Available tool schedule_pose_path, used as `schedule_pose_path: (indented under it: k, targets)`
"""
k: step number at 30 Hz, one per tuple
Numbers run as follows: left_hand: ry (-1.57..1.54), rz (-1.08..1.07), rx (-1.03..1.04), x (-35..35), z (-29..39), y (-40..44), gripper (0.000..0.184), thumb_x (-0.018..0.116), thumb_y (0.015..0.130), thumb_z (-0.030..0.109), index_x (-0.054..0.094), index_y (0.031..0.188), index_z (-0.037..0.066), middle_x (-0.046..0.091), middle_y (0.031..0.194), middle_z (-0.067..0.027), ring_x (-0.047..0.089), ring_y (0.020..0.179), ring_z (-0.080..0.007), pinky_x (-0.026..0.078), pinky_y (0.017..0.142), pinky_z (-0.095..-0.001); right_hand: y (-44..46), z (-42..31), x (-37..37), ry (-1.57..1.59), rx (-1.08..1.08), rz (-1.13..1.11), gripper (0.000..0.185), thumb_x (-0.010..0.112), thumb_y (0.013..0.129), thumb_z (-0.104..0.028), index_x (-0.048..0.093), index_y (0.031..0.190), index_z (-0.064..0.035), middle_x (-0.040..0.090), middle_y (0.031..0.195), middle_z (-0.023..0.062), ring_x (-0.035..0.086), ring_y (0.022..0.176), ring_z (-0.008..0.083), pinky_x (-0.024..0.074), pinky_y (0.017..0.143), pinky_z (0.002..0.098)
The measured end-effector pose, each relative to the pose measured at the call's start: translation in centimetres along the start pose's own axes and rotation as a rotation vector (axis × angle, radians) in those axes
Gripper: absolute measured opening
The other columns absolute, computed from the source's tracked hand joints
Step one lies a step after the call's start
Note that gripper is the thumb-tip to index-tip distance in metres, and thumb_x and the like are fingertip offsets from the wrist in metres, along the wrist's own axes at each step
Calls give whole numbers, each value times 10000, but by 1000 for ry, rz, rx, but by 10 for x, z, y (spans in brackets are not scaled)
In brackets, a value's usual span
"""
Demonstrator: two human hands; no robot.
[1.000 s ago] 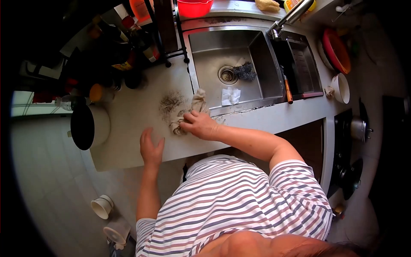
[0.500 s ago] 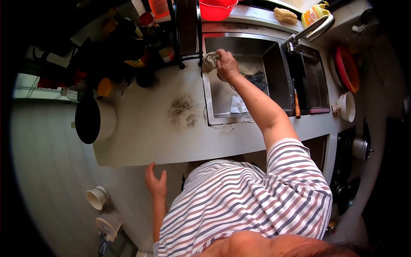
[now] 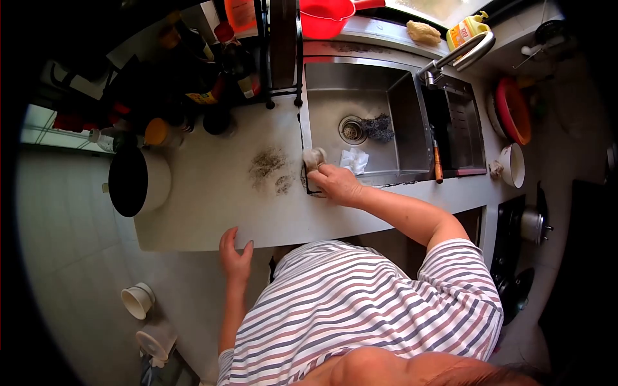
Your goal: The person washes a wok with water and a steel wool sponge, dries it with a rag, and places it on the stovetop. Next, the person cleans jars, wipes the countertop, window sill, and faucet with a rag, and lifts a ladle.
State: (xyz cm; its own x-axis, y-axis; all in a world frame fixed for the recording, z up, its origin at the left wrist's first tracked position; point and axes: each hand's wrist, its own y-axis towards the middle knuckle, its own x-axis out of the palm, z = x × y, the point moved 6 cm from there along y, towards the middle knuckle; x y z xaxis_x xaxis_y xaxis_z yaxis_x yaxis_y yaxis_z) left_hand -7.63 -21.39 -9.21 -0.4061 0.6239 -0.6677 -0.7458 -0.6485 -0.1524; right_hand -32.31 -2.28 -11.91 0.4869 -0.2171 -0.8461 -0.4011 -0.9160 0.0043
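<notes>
My right hand point(image 3: 336, 183) is closed round a crumpled greyish cloth point(image 3: 314, 158), pressed on the near left corner of the steel sink point(image 3: 412, 96). Inside the basin lie a dark tangled scourer point(image 3: 378, 128) beside the drain point(image 3: 351, 130) and a crumpled white paper or tissue point(image 3: 354, 161). Dark speckled grime point(image 3: 269, 165) marks the counter point(image 3: 212, 212) left of the sink. My left hand point(image 3: 236, 253) hangs at the counter's front edge, fingers apart and holding nothing.
A pot with a black top point(image 3: 138, 180) stands on the counter's left end, near bottles and jars. Behind the sink are a red dipper point(image 3: 325, 19), a sponge point(image 3: 423, 32) and a yellow pump bottle point(image 3: 467, 29). The faucet point(image 3: 457, 55) arches over the right side; a white bowl point(image 3: 513, 165) sits farther right.
My right hand has moved the cloth along the sink's left rim from the far end to the near corner, uncovering the drain. My left hand has stayed nearly still.
</notes>
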Motion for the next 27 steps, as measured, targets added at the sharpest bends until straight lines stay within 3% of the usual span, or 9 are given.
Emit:
schedule_pose_path:
  k: [3,6,10,12,16,20,25,27]
  targets:
    - [-12,-47,-1,1,2,2,444,676,718,94,528,1126,1,536,1136,-160,522,1044,-298,422,898,-365,15,5,-14,180,12,90,340,611,705,-68,494,1024,-86,534,892,136,561,828,325,471,646,396]
    - [12,-65,-2,1,2,3,439,675,720,101,530,1121,-6,539,1132,-165,523,1045,-302,422,900,-364,31,20,8,263,94,10,260,588,733,-82,467,963,-83,552,891,153,552,837,357,457,684,434]
    - [13,-42,-27,2,-4,0,436,677,721,107,531,1115,-12,541,1128,-169,525,1041,-305,419,906,-367,53,31,13,160,80,107,167,511,786,-60,467,946,-81,548,925,162,538,855,389,445,683,460]
    - [14,-39,-46,4,-3,-3,435,677,722,107,530,1114,-12,542,1126,-169,525,1039,-306,418,908,-367,87,69,12,119,139,301,124,457,802,-46,478,922,-72,550,936,179,546,821,411,452,678,469]
    - [-2,-21,-29,-5,12,0,431,675,724,101,530,1114,-12,542,1129,-166,525,1039,-303,417,904,-370,134,92,-12,47,211,334,158,526,791,-109,497,945,-91,574,914,195,540,814,436,439,659,493]
    - [-24,13,-60,-12,14,-6,425,674,726,95,532,1111,-11,544,1128,-163,527,1039,-299,416,901,-369,106,83,3,165,270,142,183,560,773,-148,495,927,-72,583,901,198,545,833,422,444,684,485]
    - [-35,15,-55,-12,1,-10,421,676,725,96,535,1106,-15,550,1124,-161,532,1034,-301,418,899,-365,42,24,19,170,118,-80,236,588,742,-147,466,930,-73,582,869,192,555,829,408,448,686,480]
    - [-17,-3,-78,-12,1,-10,421,677,724,97,535,1104,-17,551,1122,-163,534,1032,-303,419,898,-366,48,28,16,135,229,-131,256,591,735,-130,460,950,-78,577,907,193,553,852,401,448,701,475]
